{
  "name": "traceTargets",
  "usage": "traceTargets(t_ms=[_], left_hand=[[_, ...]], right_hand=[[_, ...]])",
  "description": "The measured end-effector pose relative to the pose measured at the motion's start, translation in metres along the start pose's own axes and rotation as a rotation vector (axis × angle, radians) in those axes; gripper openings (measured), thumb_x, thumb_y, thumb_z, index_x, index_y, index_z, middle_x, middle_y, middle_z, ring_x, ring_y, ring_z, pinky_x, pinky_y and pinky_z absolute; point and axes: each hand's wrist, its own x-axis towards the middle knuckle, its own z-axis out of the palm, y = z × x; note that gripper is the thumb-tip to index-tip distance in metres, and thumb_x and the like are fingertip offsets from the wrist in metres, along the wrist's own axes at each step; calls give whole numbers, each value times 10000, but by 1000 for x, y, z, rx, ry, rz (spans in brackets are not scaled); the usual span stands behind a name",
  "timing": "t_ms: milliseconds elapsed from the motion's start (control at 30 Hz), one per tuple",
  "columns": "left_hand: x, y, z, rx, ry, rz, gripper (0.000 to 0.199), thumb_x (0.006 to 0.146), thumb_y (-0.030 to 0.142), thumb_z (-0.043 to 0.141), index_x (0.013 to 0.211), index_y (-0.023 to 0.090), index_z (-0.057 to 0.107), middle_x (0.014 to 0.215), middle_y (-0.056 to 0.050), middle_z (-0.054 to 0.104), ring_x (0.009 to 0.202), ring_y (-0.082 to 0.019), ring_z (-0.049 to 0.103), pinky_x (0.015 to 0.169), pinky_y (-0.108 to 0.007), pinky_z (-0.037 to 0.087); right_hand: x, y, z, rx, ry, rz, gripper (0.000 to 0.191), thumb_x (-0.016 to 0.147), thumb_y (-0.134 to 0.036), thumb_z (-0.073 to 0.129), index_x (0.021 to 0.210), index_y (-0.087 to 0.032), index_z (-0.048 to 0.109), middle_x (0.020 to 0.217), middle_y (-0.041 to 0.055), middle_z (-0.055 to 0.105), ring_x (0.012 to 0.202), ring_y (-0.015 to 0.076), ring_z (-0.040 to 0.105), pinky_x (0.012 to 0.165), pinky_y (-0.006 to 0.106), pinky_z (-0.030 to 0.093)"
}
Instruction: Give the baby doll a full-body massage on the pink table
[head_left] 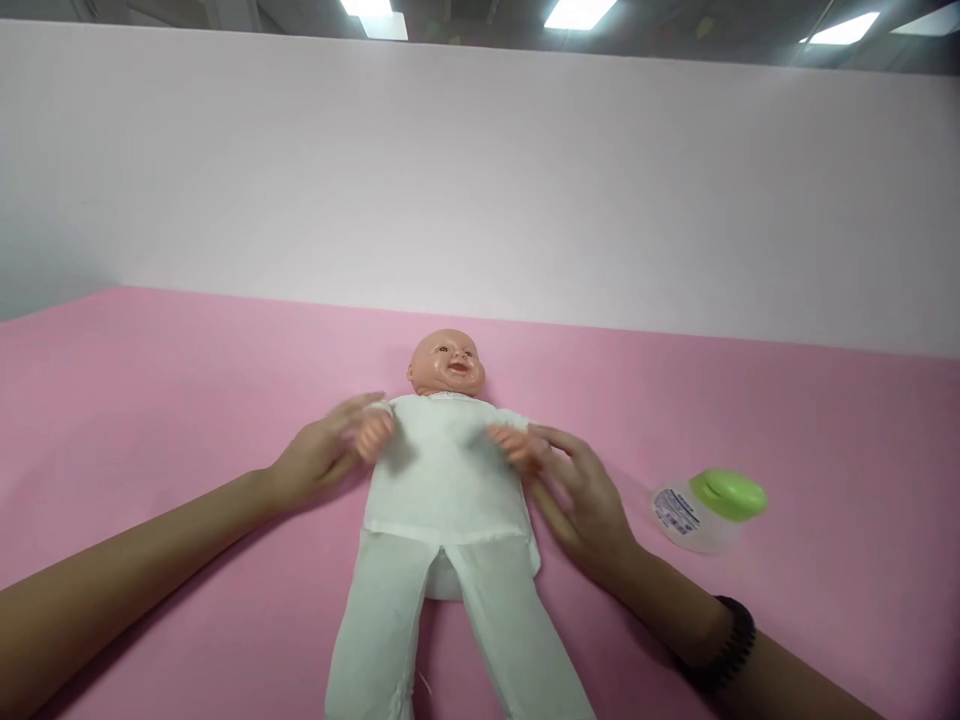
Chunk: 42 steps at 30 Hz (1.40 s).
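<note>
A baby doll [444, 470] lies on its back, its bald plastic head at the far end and its legs toward me. It wears a white cloth top and trousers. My left hand [319, 455] is open at the doll's arm on the left side, fingertips by the shoulder. My right hand [581, 505] is open on the other side, its fingers at the doll's small plastic hand [514, 447] and the edge of the top. A clear baby bottle [709, 510] with a green lid lies on its side to the right of my right hand.
The doll and bottle rest on a pink surface [150, 400] that ends at a pale wall [480, 180] at the back. Ceiling lights [589, 12] show above the wall. A black band [727, 645] circles my right wrist.
</note>
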Motion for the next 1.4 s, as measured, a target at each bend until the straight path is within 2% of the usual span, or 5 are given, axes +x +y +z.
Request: traceTargets(t_ms=[233, 667, 833, 1133, 1400], left_hand=[[-1, 2, -2, 278, -177, 384, 439, 933, 117, 582, 1304, 349, 619, 1551, -81, 425, 1465, -302, 359, 1098, -476, 470], [19, -24, -12, -655, 358, -766, 637, 978, 412, 579, 1467, 250, 204, 1299, -144, 624, 1162, -236, 660, 1068, -447, 518], [15, -22, -8, -445, 346, -600, 600, 997, 441, 525, 1464, 275, 187, 1310, -145, 587, 1143, -245, 660, 994, -469, 562], [4, 2, -2, 373, -54, 526, 453, 907, 63, 607, 1295, 295, 593, 1414, -125, 546, 1374, -293, 483, 1063, -439, 505], [4, -2, 2, 104, 76, 186, 465, 964, 167, 552, 1410, 270, 470, 1393, -147, 548, 1298, -252, 547, 1062, -417, 497]], right_hand=[[0, -3, -1, -161, -108, -222, 678, 935, -33, 511, 1471, -442, 446, 1376, 60, 565, 1285, 242, 554, 1029, 485, 538], [6, 33, -7, 681, 497, 1214, 635, 821, -393, 738, 1388, -258, 488, 1411, 96, 557, 1258, 256, 596, 1024, 420, 556], [6, 23, -5, 488, 406, 939, 737, 859, -388, 721, 1498, -317, 362, 1499, 91, 482, 1284, 265, 577, 1005, 464, 564], [-6, 6, -2, -29, -150, -228, 567, 924, -45, 560, 1377, -385, 576, 1457, 37, 528, 1391, 262, 479, 1133, 522, 458], [0, -2, 1, 178, 127, 152, 604, 940, -97, 549, 1471, -368, 445, 1420, 76, 541, 1324, 232, 547, 1086, 494, 513]])
